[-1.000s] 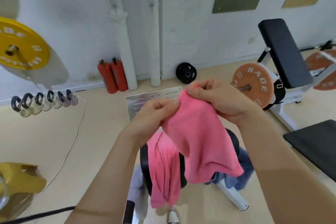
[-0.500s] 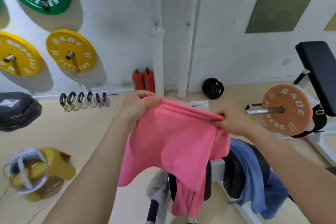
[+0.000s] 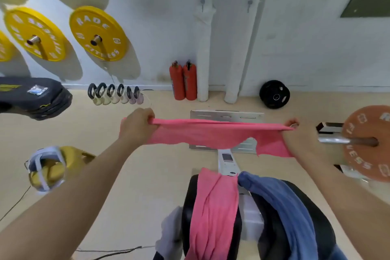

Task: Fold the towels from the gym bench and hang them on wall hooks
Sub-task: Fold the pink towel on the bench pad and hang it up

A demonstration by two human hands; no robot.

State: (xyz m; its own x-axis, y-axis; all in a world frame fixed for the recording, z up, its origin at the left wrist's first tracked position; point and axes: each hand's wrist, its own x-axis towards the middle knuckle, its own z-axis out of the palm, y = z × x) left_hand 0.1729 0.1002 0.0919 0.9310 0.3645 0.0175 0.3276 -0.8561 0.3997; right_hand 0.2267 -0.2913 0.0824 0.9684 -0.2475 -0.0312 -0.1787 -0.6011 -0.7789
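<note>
1. Head view, hands: the left hand (image 3: pixel 137 126) has its fingers curled round the bunched left end of a pink towel (image 3: pixel 211 134). The right hand (image 3: pixel 295 135) pinches the right end. Its fingertips are partly hidden behind the cloth, so the exact grip cannot be told. The two hands are held well apart.
2. Head view, held towel: it is stretched in the air between the hands, with the top edge nearly level. The lower edge hangs uneven and drops furthest beside the right hand. It is clear of the desk (image 3: pixel 186 207) and in front of a metal plate (image 3: pixel 226 115) lying on the floor.
3. Head view, desk: black padding at bottom centre. A second pink towel (image 3: pixel 213 207) is draped across it, and a blue towel (image 3: pixel 291 205) lies just beside it on the right. A pale grey cloth (image 3: pixel 171 232) hangs at the lower left side.
4. Head view, wall: two wall hooks (image 3: pixel 250 4) are fixed high up, by the white pipes (image 3: pixel 203 48).
5. Head view, surroundings: yellow weight plates (image 3: pixel 98 34) are mounted on the wall at left. On the floor along the wall are a row of kettlebells (image 3: pixel 115 95), two red fire extinguishers (image 3: pixel 183 80) and a black weight plate (image 3: pixel 274 94). An orange weight plate (image 3: pixel 369 143) sits on a bar at the right edge.
</note>
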